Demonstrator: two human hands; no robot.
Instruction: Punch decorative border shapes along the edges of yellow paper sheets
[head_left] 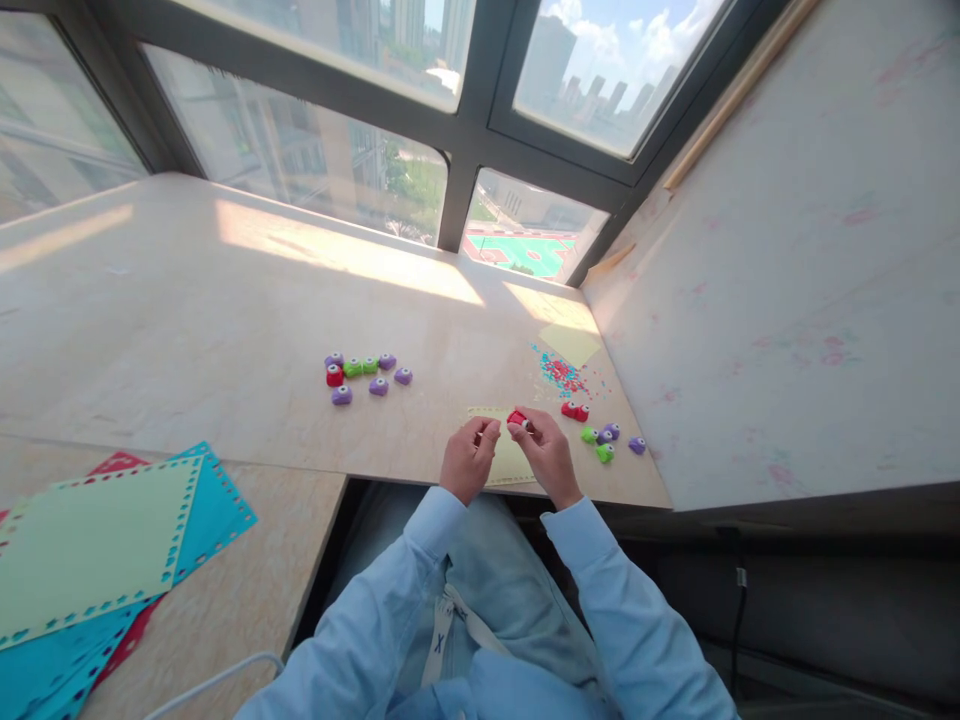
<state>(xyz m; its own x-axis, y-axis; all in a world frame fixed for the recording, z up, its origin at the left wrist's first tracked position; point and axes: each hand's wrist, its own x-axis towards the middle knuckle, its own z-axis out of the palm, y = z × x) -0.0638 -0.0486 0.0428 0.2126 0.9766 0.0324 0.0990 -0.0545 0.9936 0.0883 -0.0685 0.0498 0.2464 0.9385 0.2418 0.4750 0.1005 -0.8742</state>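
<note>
A small red craft punch (pixel 517 418) is held in my right hand (pixel 549 452), between the thumb and fingers. Close beside it, my left hand (pixel 470 455) has its thumb and fingertips pressed together; whatever lies in that pinch, if anything, is too small to see. Under both hands lies a pale yellow paper sheet (pixel 512 466) with a row of punched holes along its edges. My hands hide part of the sheet. To the right sit two red punches (pixel 574 411), with green punches (pixel 604 453) and purple punches (pixel 637 445) near them.
Blue and red paper bits (pixel 561 374) are scattered beside another yellow paper (pixel 570 345). Several purple, green and red punches (pixel 361 368) stand left of my hands. Punched yellow, blue and red sheets (pixel 105 540) overlap at the lower left. A wall (pixel 772 300) borders the right side.
</note>
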